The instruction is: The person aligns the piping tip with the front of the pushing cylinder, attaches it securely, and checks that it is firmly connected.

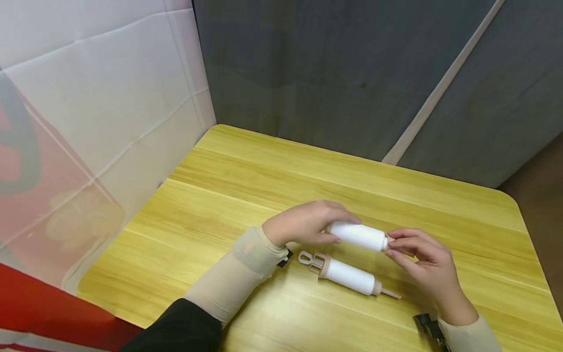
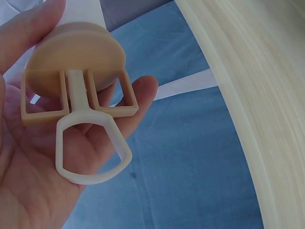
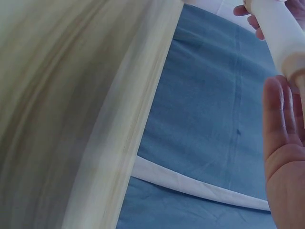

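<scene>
A white, syringe-shaped tube (image 1: pixel 358 237) is held above the table between both hands. My left hand (image 1: pixel 308 222) grips its rear end. In the left wrist view, the tan end disc (image 2: pixel 76 52), two square finger loops (image 2: pixel 125 113) and a pale ring handle (image 2: pixel 88 179) point toward the palm. My right hand (image 1: pixel 428 256) pinches the narrow front end, partly covering it; a tan collar (image 3: pixel 293 62) shows in the right wrist view. Below, a second white syringe-shaped tube (image 1: pixel 352 277) lies on the table, ring handle at left and thin nozzle at right.
The wood-grain table (image 1: pixel 246 181) has rounded corners. Behind it hangs a dark grey-blue cloth (image 1: pixel 316 73) with a pale strip (image 1: pixel 435 98). A white printed cloth (image 1: pixel 132 98) stands along the left, and red cloth (image 1: pixel 48 303) lies at the lower left.
</scene>
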`<action>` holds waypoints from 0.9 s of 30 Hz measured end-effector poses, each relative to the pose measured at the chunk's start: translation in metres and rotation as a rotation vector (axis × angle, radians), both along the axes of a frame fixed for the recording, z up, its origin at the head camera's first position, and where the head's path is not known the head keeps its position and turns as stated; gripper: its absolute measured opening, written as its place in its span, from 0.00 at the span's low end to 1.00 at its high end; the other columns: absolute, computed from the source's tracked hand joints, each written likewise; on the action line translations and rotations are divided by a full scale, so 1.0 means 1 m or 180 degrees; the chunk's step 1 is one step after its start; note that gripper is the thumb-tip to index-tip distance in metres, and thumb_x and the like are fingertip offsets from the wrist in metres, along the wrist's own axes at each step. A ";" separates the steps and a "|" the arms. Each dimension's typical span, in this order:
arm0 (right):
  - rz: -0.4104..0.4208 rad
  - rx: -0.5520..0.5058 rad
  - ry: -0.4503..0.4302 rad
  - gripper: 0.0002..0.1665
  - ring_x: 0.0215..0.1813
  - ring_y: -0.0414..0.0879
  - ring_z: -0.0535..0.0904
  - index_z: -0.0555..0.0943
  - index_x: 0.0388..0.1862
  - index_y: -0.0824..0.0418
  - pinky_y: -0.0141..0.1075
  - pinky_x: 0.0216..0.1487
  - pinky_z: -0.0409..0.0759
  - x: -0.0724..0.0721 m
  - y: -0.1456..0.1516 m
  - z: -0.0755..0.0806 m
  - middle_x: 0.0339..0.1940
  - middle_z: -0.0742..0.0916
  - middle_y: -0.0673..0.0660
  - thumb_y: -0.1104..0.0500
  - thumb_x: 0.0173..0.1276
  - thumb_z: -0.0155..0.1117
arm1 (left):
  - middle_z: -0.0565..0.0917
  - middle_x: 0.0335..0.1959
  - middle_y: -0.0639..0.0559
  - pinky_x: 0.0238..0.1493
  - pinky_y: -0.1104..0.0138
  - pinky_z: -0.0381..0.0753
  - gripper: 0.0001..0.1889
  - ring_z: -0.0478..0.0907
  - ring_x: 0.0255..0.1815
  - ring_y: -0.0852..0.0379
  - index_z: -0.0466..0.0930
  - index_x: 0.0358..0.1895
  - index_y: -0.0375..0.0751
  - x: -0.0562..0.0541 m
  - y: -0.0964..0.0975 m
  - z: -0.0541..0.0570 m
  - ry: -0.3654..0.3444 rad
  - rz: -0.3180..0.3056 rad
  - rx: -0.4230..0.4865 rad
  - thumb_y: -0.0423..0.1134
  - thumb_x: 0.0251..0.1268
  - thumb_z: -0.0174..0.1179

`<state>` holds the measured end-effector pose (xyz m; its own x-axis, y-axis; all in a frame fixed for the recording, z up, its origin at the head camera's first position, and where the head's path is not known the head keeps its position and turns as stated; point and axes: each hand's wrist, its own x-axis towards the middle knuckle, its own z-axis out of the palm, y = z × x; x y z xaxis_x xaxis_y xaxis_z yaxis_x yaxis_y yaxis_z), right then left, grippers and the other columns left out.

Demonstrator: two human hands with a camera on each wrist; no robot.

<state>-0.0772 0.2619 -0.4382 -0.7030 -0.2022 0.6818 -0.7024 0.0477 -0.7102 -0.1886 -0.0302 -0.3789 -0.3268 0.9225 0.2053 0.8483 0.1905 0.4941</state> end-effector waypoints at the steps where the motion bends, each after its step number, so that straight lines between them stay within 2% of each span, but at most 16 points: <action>1: 0.0047 -0.0012 0.0019 0.18 0.56 0.50 0.86 0.86 0.43 0.79 0.34 0.53 0.86 -0.001 -0.001 0.000 0.50 0.86 0.75 0.87 0.52 0.75 | 0.85 0.64 0.47 0.64 0.68 0.77 0.26 0.82 0.61 0.54 0.81 0.70 0.39 0.000 -0.001 0.000 -0.0004 0.0010 -0.0004 0.32 0.69 0.72; 6: 0.0126 0.0035 0.0086 0.26 0.57 0.51 0.86 0.84 0.44 0.82 0.36 0.54 0.86 -0.002 0.000 -0.001 0.50 0.84 0.76 0.92 0.42 0.74 | 0.85 0.64 0.48 0.64 0.69 0.76 0.26 0.81 0.62 0.55 0.81 0.70 0.40 0.000 0.002 -0.002 -0.0002 0.0033 -0.0049 0.32 0.69 0.71; 10: 0.0091 0.0035 0.0076 0.28 0.55 0.50 0.86 0.84 0.44 0.82 0.34 0.52 0.86 0.001 0.005 0.001 0.50 0.85 0.75 0.93 0.41 0.73 | 0.84 0.65 0.49 0.65 0.70 0.74 0.26 0.81 0.62 0.56 0.81 0.70 0.40 0.000 0.009 -0.002 0.0022 -0.0004 -0.0082 0.32 0.70 0.70; 15: 0.0058 0.0097 0.0084 0.27 0.52 0.47 0.87 0.83 0.47 0.84 0.32 0.50 0.86 0.000 0.004 0.001 0.49 0.87 0.73 0.90 0.45 0.75 | 0.85 0.65 0.49 0.65 0.71 0.74 0.26 0.81 0.62 0.57 0.81 0.70 0.40 -0.001 0.007 -0.001 0.0034 -0.0003 -0.0085 0.32 0.70 0.71; 22: -0.0196 0.0414 0.0075 0.23 0.50 0.43 0.89 0.83 0.50 0.81 0.31 0.51 0.86 -0.002 0.001 -0.004 0.46 0.89 0.67 0.83 0.54 0.77 | 0.85 0.65 0.49 0.65 0.70 0.74 0.26 0.81 0.62 0.56 0.81 0.71 0.40 0.001 0.000 0.000 -0.0007 0.0035 -0.0092 0.32 0.70 0.71; 27: -0.0390 0.0576 0.0005 0.24 0.50 0.42 0.89 0.84 0.51 0.78 0.30 0.51 0.85 -0.003 -0.001 -0.005 0.45 0.90 0.65 0.86 0.54 0.74 | 0.85 0.65 0.49 0.65 0.69 0.75 0.26 0.81 0.62 0.55 0.81 0.70 0.41 0.002 -0.004 0.001 0.0000 0.0060 -0.0083 0.32 0.69 0.71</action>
<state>-0.0804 0.2611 -0.4429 -0.7288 -0.2344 0.6434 -0.6847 0.2593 -0.6811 -0.1865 -0.0340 -0.3776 -0.3442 0.9212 0.1811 0.8444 0.2194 0.4888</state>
